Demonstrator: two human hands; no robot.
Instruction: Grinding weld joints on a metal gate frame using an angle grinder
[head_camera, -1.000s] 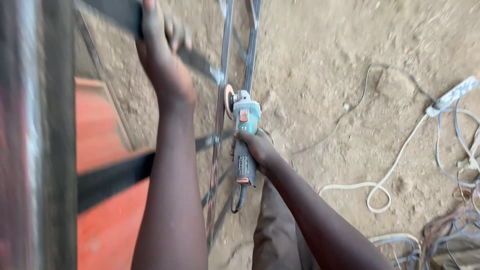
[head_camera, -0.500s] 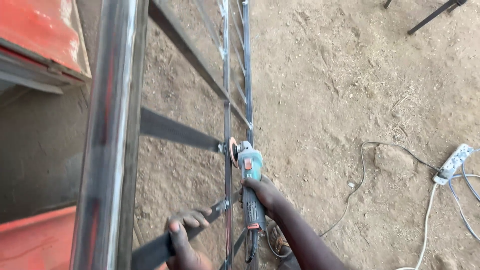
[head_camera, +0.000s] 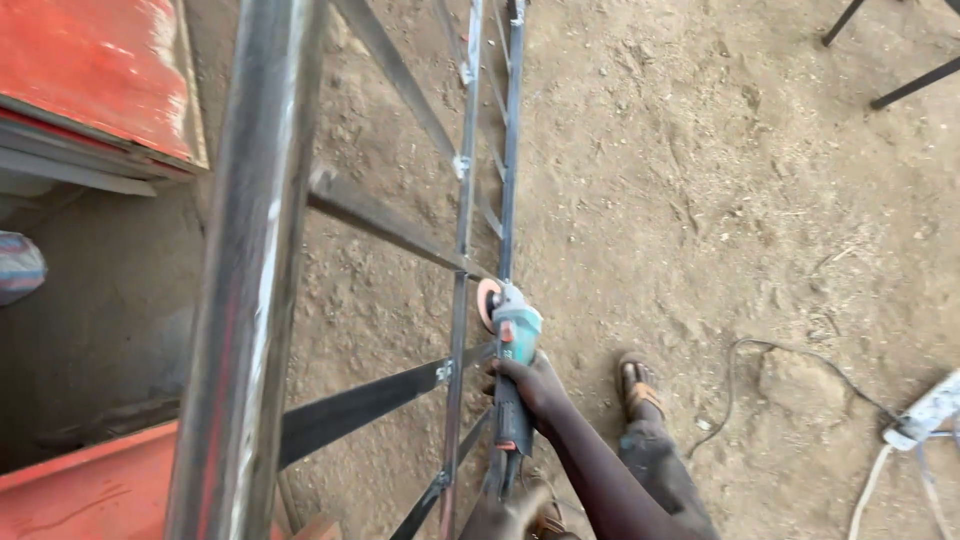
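Observation:
My right hand is wrapped around the dark handle of a teal angle grinder. Its disc sits against a thin upright bar of a welded steel frame, where a flat crossbar meets it. A second flat crossbar runs lower down. A thick steel tube of the frame stands close to the camera on the left. My left hand shows only partly at the bottom edge, next to the upright bar; its grip is hidden.
Red metal panels lie at the top left and bottom left. My sandalled foot stands on bare dirt. A dark cable and a white power strip lie at the right. Dark metal legs cross the top right.
My left hand has left the lower flat crossbar and dropped to the bottom edge. The grinder stays at the same joint on the upright bar. The view has tilted slightly.

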